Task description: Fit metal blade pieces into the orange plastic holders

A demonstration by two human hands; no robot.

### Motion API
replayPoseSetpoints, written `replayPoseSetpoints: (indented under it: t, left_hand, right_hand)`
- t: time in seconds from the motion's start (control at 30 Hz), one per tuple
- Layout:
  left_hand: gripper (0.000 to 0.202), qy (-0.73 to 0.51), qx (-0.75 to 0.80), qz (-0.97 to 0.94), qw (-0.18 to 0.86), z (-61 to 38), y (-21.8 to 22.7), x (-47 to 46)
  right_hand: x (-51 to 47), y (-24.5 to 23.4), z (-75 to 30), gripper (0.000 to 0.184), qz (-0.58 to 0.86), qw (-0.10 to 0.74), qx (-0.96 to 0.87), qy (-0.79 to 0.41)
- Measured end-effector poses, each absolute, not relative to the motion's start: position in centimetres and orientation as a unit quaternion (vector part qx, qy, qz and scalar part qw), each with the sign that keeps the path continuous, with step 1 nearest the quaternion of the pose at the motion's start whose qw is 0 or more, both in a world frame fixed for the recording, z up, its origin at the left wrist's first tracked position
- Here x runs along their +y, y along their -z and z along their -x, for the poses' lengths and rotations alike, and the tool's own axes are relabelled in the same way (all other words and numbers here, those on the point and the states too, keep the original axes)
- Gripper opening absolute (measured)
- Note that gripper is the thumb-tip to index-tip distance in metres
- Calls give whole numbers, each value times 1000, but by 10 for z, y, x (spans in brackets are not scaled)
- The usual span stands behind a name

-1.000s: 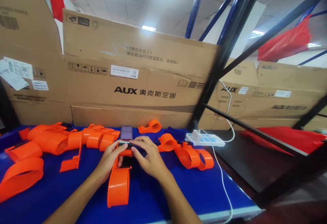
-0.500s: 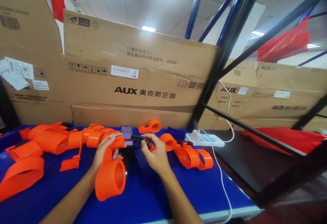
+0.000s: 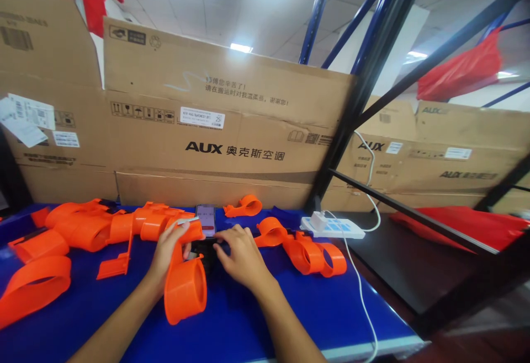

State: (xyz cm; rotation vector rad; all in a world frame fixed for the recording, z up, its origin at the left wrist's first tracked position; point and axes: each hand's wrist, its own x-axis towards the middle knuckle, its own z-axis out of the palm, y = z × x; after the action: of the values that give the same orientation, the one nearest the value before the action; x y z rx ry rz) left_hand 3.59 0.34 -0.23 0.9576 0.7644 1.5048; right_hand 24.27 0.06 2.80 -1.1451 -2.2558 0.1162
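Note:
My left hand (image 3: 168, 250) is closed on an orange plastic band (image 3: 188, 291), whose rolled, ring-like end hangs below my fingers. A pale edge shows along the top of the held part. Close by on the right, my right hand (image 3: 238, 252) has thumb and forefinger pinched at a black strip (image 3: 210, 241), its far end partly hidden by the fingers. The strip is just in front of a phone (image 3: 206, 219) with a lit screen. Dark pieces under the hands are hard to make out.
More orange bands (image 3: 83, 225) are heaped at the left of the blue table (image 3: 232, 324), with others (image 3: 308, 252) at the right. A white power strip (image 3: 337, 227) with a cable lies by the rack post (image 3: 343, 131). Cardboard (image 3: 165, 153) stands behind.
My right hand has moved left and down, bringing the black strip from a raised position to just in front of the phone. The orange band's hanging end has swung slightly right.

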Motion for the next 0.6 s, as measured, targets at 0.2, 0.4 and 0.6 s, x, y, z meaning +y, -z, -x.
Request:
replayPoseSetpoints:
  t: [0.2,0.4,0.6]
  left_hand:
    - [38,-567,352,-501,551,-50,8,0]
    - [34,-516,323,-587,534,-52,5,-3]
    - [34,-559,350,-541,521,-43,6,1]
  right_hand:
    - [-2,-33,-243,24,375,441,-799,-162]
    - [-1,-32,-240,13,362,465,-787,-183]
    - [3,-32,-248,19,391,492,-750,-208]
